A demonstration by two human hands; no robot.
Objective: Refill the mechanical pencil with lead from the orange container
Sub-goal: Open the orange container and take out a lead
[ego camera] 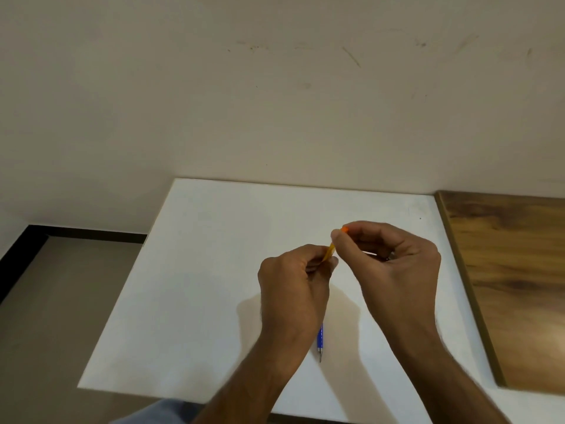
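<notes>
Left hand (293, 276) clenched round lower body of orange container (329, 251), fingers curled, steadying it tilted above the bench (214, 270). Right hand (394, 255) pinching the container's upper end at the orange cap (344, 229), thumb and forefinger closed on it, remaining fingers curled; wrist raised, forearm angled in from lower right. Judged: two-handed hold adopted to open the cap against a fixed body. Lead not visible. Mechanical pencil (320, 339) lying on bench just beside left wrist, blue barrel, tip toward the person, partly hidden, apparently parked within reach. Wooden surface (513, 270) adjoining bench on right.
</notes>
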